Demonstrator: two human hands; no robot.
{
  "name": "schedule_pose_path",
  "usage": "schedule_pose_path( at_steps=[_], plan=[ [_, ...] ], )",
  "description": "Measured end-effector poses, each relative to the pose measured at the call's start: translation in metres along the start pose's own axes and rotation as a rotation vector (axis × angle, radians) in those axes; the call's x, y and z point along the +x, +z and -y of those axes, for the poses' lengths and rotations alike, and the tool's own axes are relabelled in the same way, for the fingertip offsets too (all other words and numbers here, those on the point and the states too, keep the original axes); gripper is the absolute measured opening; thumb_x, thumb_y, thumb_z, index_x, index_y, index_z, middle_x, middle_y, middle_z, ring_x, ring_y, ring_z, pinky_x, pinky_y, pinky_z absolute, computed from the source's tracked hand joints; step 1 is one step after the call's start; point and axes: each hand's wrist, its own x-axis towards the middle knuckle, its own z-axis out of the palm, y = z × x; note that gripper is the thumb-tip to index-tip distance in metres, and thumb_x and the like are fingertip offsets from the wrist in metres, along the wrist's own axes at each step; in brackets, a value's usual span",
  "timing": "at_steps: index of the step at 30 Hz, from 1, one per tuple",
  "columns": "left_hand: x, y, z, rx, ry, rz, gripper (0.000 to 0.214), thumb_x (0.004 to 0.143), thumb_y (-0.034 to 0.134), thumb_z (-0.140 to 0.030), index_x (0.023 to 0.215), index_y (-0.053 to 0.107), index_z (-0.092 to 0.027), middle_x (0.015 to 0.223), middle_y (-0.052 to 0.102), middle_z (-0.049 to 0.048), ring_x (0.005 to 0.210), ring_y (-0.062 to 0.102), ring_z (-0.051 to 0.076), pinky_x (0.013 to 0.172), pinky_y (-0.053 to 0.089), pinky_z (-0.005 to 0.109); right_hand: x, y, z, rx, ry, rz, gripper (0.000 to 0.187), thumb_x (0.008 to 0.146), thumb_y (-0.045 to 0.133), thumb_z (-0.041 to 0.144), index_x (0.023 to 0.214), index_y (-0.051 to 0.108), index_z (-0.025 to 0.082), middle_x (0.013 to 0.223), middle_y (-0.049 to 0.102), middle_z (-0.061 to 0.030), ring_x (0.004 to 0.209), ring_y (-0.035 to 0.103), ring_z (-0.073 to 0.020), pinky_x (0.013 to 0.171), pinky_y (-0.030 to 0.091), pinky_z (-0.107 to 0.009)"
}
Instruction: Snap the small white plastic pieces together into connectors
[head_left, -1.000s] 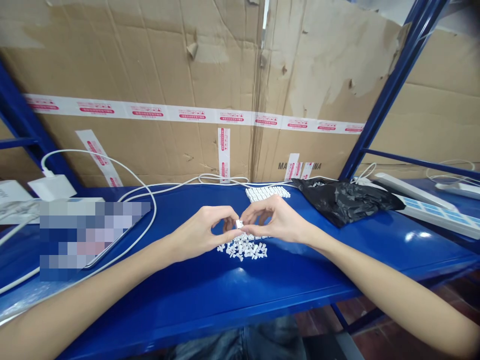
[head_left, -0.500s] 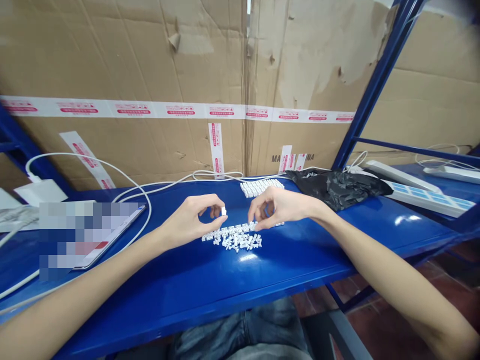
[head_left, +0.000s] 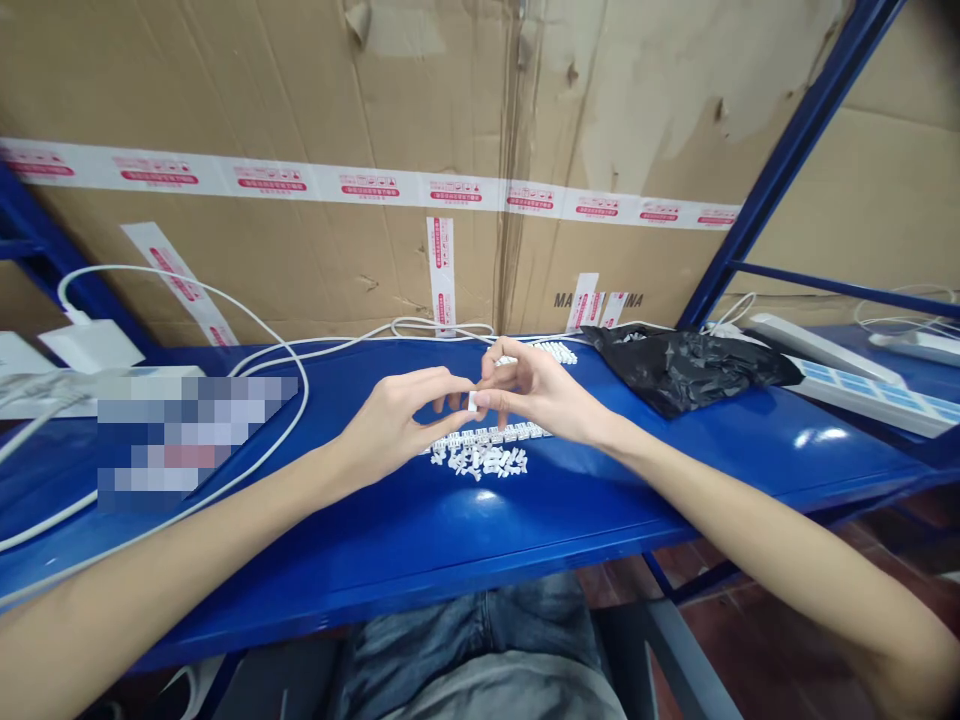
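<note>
My left hand [head_left: 401, 415] pinches a small white plastic block [head_left: 472, 401] between thumb and fingertips, above the blue shelf. Against the block's right side, my right hand [head_left: 536, 390] has its thumb and fingers closed together; whatever they pinch is hidden. Below the hands runs a row of small white plastic blocks [head_left: 517, 432], partly covered by my left fingers. In front of that row lies a loose pile of tiny white plastic pieces [head_left: 480, 461]. Behind my right hand, more white blocks [head_left: 559, 352] stand grouped in rows, partly hidden.
A crumpled black plastic bag [head_left: 694, 370] lies at the back right, near long white strips [head_left: 874, 390]. White cables [head_left: 300, 345] run along the back and left, by a white charger [head_left: 94, 345]. Cardboard [head_left: 337, 270] walls the back. The blue shelf [head_left: 420, 555] ends just before my lap.
My right hand has lifted from the row and moved left to meet my left hand. My left hand has brought the block slightly right and up. The camera view has tilted down.
</note>
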Motion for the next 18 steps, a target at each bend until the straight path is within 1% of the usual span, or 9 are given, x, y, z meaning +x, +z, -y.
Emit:
schedule_pose_path(
  at_steps=[2, 3, 5, 7, 9, 12, 15, 16, 18],
  plan=[
    [-0.001, 0.001, 0.0, 0.025, 0.019, -0.022, 0.026, 0.099, 0.056, -0.037, 0.107, 0.071, -0.018, 0.079, 0.064, 0.0023, 0.071, 0.058, 0.015, 0.073, 0.047, 0.027, 0.002, 0.001, 0.0, 0.07, 0.014, -0.011, 0.05, 0.076, 0.083, 0.048, 0.095, 0.044, 0.022, 0.082, 0.069, -0.0017, 0.076, 0.07, -0.0161, 0.066, 0.057, -0.028],
    [-0.002, 0.001, 0.0, 0.044, 0.017, -0.028, 0.029, 0.099, 0.056, -0.04, 0.11, 0.071, -0.018, 0.079, 0.065, 0.0027, 0.072, 0.058, 0.016, 0.073, 0.046, 0.028, 0.003, -0.002, 0.001, 0.069, 0.012, -0.016, 0.05, 0.075, 0.084, 0.047, 0.095, 0.046, 0.022, 0.08, 0.069, -0.0011, 0.074, 0.069, -0.0149, 0.068, 0.057, -0.028],
    [-0.001, 0.001, 0.0, 0.093, -0.021, -0.02, 0.035, 0.098, 0.056, -0.045, 0.117, 0.069, -0.019, 0.079, 0.066, 0.0025, 0.071, 0.059, 0.017, 0.072, 0.045, 0.028, 0.001, -0.017, 0.007, -0.006, 0.005, -0.013, 0.046, 0.074, 0.085, 0.044, 0.094, 0.051, 0.019, 0.079, 0.069, -0.0006, 0.07, 0.067, -0.0125, 0.069, 0.057, -0.028],
    [0.001, -0.001, 0.002, 0.153, -0.128, 0.01, 0.041, 0.097, 0.054, -0.05, 0.123, 0.066, -0.02, 0.076, 0.066, 0.0009, 0.067, 0.06, 0.017, 0.068, 0.043, 0.028, -0.003, -0.042, 0.014, -0.168, 0.048, 0.025, 0.039, 0.074, 0.085, 0.042, 0.088, 0.058, 0.017, 0.08, 0.07, -0.002, 0.069, 0.065, -0.0115, 0.069, 0.056, -0.027],
    [0.004, -0.005, 0.006, 0.215, -0.267, 0.064, 0.04, 0.099, 0.047, -0.051, 0.118, 0.066, -0.022, 0.069, 0.066, -0.0006, 0.061, 0.059, 0.018, 0.062, 0.039, 0.028, -0.008, -0.071, 0.02, -0.349, 0.205, 0.126, 0.035, 0.074, 0.083, 0.042, 0.083, 0.063, 0.014, 0.077, 0.071, -0.0031, 0.068, 0.066, -0.0125, 0.067, 0.056, -0.027],
    [0.006, -0.013, 0.015, 0.293, -0.416, 0.133, 0.04, 0.1, 0.039, -0.053, 0.1, 0.066, -0.023, 0.06, 0.065, -0.0005, 0.056, 0.059, 0.021, 0.057, 0.034, 0.029, -0.015, -0.106, 0.021, -0.48, 0.459, 0.219, 0.038, 0.071, 0.084, 0.044, 0.082, 0.066, 0.013, 0.07, 0.07, -0.0033, 0.066, 0.068, -0.0158, 0.065, 0.057, -0.03],
    [0.006, -0.019, 0.023, 0.306, -0.505, 0.185, 0.042, 0.1, 0.036, -0.055, 0.09, 0.062, -0.024, 0.054, 0.064, 0.0, 0.058, 0.062, 0.024, 0.055, 0.034, 0.029, -0.019, -0.121, 0.014, -0.531, 0.715, 0.299, 0.045, 0.065, 0.087, 0.046, 0.086, 0.066, 0.012, 0.07, 0.072, -0.005, 0.066, 0.07, -0.0194, 0.065, 0.058, -0.032],
    [0.006, -0.02, 0.025, 0.276, -0.538, 0.212, 0.043, 0.1, 0.034, -0.056, 0.089, 0.06, -0.024, 0.052, 0.064, -0.0003, 0.057, 0.063, 0.024, 0.055, 0.035, 0.029, -0.019, -0.123, 0.011, -0.55, 0.775, 0.315, 0.048, 0.063, 0.088, 0.046, 0.088, 0.066, 0.012, 0.071, 0.072, -0.0052, 0.066, 0.071, -0.0198, 0.064, 0.057, -0.032],
    [0.006, -0.02, 0.028, 0.16, -0.611, 0.276, 0.045, 0.1, 0.03, -0.057, 0.09, 0.058, -0.024, 0.05, 0.065, -0.0011, 0.051, 0.063, 0.023, 0.053, 0.039, 0.029, -0.02, -0.124, 0.009, -0.584, 0.836, 0.336, 0.054, 0.058, 0.091, 0.047, 0.092, 0.065, 0.013, 0.073, 0.073, -0.0047, 0.066, 0.07, -0.0194, 0.062, 0.055, -0.03]
  ],
)
